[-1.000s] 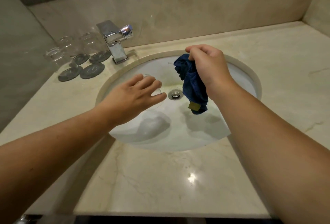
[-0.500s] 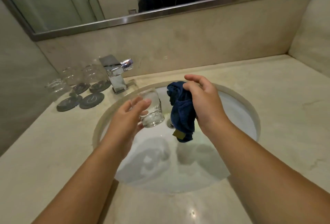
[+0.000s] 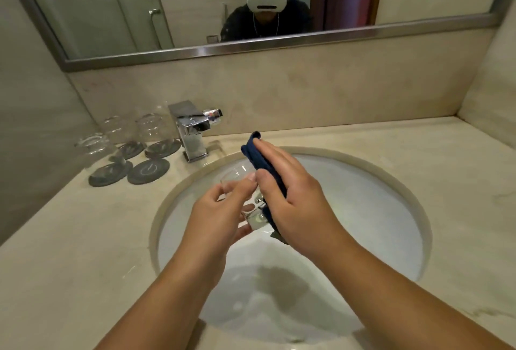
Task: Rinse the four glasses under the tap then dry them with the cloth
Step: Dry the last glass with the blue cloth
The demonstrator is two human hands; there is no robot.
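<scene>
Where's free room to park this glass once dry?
Bare counter right of the sink, out to the side wall. Also the empty coaster nearest the sink. Crowded left of the tap: three glasses with coasters.

The sink (image 3: 391,179) is set in the counter (image 3: 418,143). The tap (image 3: 192,132) stands at its far left rim, with three glasses (image 3: 148,127) on coasters (image 3: 148,171) just left of it. Over the basin, a fourth glass (image 3: 237,176) is held between the left hand (image 3: 220,213) and, to its right, the cloth (image 3: 257,154) in the right hand (image 3: 293,196). The mirror (image 3: 195,0) hangs behind.
</scene>
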